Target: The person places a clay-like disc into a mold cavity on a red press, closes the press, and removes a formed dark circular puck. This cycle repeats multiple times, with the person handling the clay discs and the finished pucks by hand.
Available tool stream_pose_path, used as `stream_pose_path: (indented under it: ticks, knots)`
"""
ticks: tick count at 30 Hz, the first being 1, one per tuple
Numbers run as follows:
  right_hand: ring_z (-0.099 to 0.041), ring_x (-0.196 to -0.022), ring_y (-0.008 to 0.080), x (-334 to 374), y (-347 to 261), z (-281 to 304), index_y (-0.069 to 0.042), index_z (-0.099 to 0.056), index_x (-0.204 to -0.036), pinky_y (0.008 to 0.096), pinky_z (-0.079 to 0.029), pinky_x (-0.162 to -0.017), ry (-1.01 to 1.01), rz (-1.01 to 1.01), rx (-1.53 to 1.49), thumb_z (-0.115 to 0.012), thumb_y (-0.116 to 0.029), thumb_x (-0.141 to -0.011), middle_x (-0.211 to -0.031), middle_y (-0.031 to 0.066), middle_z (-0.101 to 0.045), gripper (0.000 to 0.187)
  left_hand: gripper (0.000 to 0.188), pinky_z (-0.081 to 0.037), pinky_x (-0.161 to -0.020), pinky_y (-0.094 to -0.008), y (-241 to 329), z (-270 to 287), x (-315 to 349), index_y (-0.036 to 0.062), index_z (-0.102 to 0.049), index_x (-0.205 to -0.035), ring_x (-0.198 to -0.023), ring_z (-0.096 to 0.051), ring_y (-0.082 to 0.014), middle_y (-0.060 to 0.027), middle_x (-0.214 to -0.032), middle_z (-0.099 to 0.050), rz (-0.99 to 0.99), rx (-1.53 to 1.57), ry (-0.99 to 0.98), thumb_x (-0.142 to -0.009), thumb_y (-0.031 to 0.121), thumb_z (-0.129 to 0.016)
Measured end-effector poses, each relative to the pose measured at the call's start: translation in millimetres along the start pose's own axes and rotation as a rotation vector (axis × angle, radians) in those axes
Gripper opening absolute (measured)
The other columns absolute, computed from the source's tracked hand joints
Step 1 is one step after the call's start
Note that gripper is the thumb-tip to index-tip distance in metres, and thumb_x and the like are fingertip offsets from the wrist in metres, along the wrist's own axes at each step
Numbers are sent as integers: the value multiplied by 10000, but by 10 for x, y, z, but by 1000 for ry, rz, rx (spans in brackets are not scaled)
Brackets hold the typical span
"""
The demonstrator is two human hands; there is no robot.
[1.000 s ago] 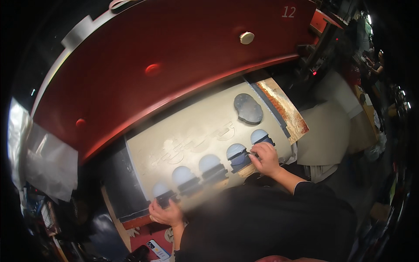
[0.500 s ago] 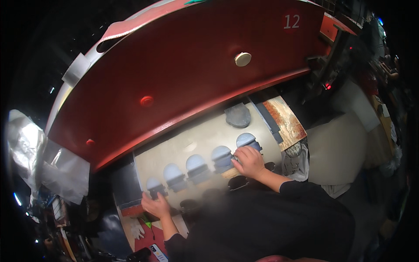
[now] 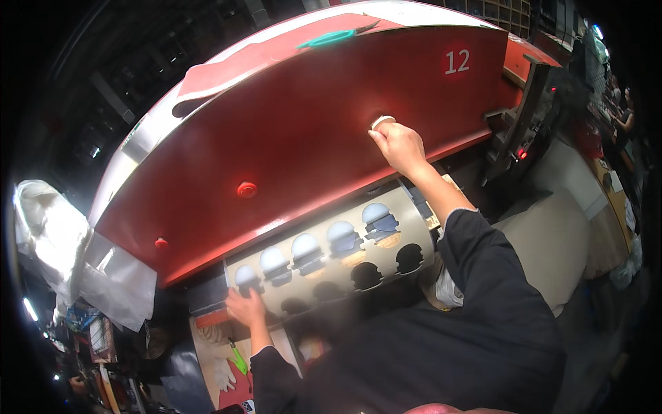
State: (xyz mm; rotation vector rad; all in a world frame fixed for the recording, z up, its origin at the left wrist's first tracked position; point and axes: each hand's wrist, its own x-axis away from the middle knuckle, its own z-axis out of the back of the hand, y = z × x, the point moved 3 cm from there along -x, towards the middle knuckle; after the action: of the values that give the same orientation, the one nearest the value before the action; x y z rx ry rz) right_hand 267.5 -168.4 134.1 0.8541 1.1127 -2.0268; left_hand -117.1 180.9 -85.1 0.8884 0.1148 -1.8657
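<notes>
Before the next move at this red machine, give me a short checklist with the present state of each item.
1. Right hand on the pale round knob of the red cover: ok, its fingers touch the knob.
2. Firm grasp on the knob: cannot tell, the hand hides most of it.
3. Left hand steadying the beige template plate: ok, it rests flat on the plate's lower left edge.
4. Row of five rounded cut-outs filled with grey-blue pieces: ok, all five show a piece.
5. Lower row of dark holes: cannot tell, too dark to see inside.
6. Both hands out from under the cover: ok.
</notes>
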Motion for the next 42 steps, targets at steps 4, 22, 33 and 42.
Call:
stream_pose_path:
  ticks: [4,22,33,42]
  knots:
    - [-647,-813,342,203,31,92,-88,-695,-868,436,-504,-698,-20,-34,5,-631,-338,-902,-843,147,-667,260,661,-384,-990,-476,-53,-75,-17,6,-457,-1297,-1125,-517,-369,-193,-1188,-535,8,-18,48,-787,358,-685]
    - [-584,-730,222,2013,201,-608,-132,-634,-638,376,-426,-687,-219,207,183,-667,-363,-808,-646,29,-591,289,639,-427,-923,-491,-72,-62,-56,27,-449,-1337,-1082,-541,-394,-208,-1186,-544,-45,-29,7,-830,359,-653]
    - [-617,-668,331,2022,167,-472,-82,-635,-612,463,-474,-652,-324,149,125,-639,-331,-831,-648,111,-624,332,580,-405,-966,-487,-38,113,73,37,-489,-1282,-1112,-527,-391,-204,-1180,-554,-38,-28,2,-803,310,-669]
    - [-483,-1187,377,1084,389,-773,-79,-600,-1186,445,-427,-943,-357,-92,174,-738,-358,-763,-1292,203,-527,525,556,-390,-941,-489,5,323,100,41,-502,-1261,-1057,-524,-399,-195,-1122,-552,-80,20,-8,-774,232,-691]
